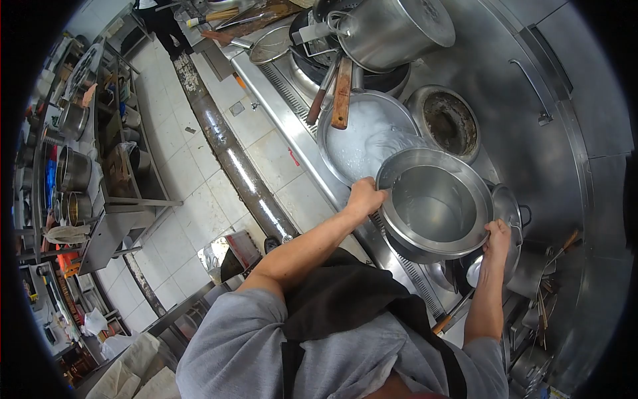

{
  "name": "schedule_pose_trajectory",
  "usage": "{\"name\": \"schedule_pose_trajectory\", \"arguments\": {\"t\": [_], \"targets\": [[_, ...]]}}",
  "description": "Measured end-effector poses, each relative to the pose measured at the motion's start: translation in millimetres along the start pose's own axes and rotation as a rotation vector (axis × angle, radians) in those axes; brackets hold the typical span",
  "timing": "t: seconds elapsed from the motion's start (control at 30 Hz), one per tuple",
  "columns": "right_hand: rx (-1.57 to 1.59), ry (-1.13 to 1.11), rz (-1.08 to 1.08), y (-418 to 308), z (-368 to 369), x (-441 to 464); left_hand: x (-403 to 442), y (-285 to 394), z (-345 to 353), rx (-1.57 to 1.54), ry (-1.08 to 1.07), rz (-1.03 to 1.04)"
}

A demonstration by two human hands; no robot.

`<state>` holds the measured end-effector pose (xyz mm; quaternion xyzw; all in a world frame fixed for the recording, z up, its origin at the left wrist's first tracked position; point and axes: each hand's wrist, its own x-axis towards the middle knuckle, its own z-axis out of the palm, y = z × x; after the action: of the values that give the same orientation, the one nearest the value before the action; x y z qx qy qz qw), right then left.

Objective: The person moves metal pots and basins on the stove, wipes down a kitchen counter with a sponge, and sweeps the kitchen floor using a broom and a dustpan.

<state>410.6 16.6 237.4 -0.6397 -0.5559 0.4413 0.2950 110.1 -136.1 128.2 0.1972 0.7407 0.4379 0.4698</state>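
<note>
A wide-rimmed steel pot (426, 244) is held between my two hands and tilts toward a round metal basin (321, 141) of white suds. My left hand (366, 197) is closed on the pot's rim at the left. On the opposite side, my right hand (497, 238) grips the rim, its fingers wrapped over the edge. The inside of the pot looks wet, with what seems to be clear liquid in it. A clear sheet of water (399, 141) appears to run from the far rim into the suds.
Beyond the basin, a large steel stockpot (399, 33) sits among stacked pans, with wooden handles (342, 93) jutting over the suds. A sooty round burner (452, 124) is at right. Pot-laden shelves (73, 173) line the left; another person (163, 26) stands far off.
</note>
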Motion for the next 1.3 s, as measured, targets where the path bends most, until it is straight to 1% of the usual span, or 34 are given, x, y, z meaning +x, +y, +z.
{"name": "schedule_pose_trajectory", "arguments": {"t": [0.07,0.4,0.47,0.7,0.77,0.9,0.97,1.07,1.3], "targets": [[-0.013,0.007,-0.006,-2.8,0.7,0.1,8.3,-11.0,3.6,-0.011,0.001,0.008],[-0.021,-0.010,-0.011,-14.0,6.3,0.7,-2.7,3.7,-6.8,-0.004,-0.002,-0.008],[-0.014,-0.005,-0.016,-19.1,7.2,0.3,-6.8,12.3,-11.3,-0.034,-0.054,-0.083],[-0.038,-0.009,-0.043,-27.4,10.2,3.8,4.5,2.2,-2.1,-0.006,0.000,-0.005],[-0.057,0.004,-0.044,-33.4,14.6,2.3,3.9,5.0,-3.8,-0.094,-0.032,-0.059],[-0.102,-0.007,-0.060,-40.4,20.2,8.4,7.6,0.5,-0.3,-0.093,-0.035,-0.078],[-0.107,-0.017,-0.075,-46.1,23.0,10.6,8.7,1.3,1.3,-0.143,-0.031,-0.104],[-0.148,-0.002,-0.080,-56.0,27.8,11.9,2.9,11.3,-1.4,-0.158,-0.033,-0.105],[-0.164,-0.028,-0.126,-58.6,24.9,34.3,22.6,-2.2,12.4,-0.231,-0.048,-0.096]]}}
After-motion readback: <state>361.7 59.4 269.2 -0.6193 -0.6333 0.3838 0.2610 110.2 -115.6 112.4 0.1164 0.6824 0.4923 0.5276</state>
